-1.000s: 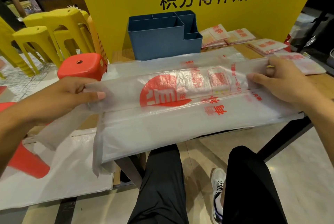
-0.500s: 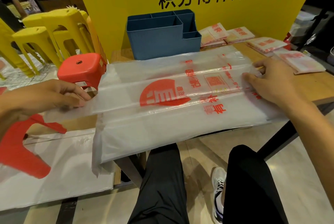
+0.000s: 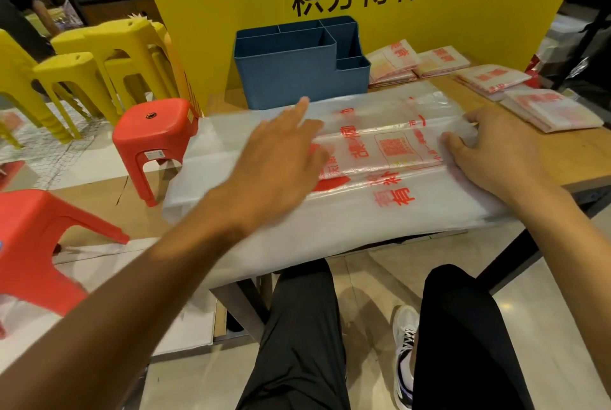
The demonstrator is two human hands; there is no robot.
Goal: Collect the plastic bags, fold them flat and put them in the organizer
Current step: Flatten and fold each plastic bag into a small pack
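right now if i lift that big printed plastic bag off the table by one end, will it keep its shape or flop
Probably flop: the plastic bag is thin, translucent film, and its near edge already droops over the table edge. It looks light and likely slippery, so the left hand and right hand pressing it makes sense.
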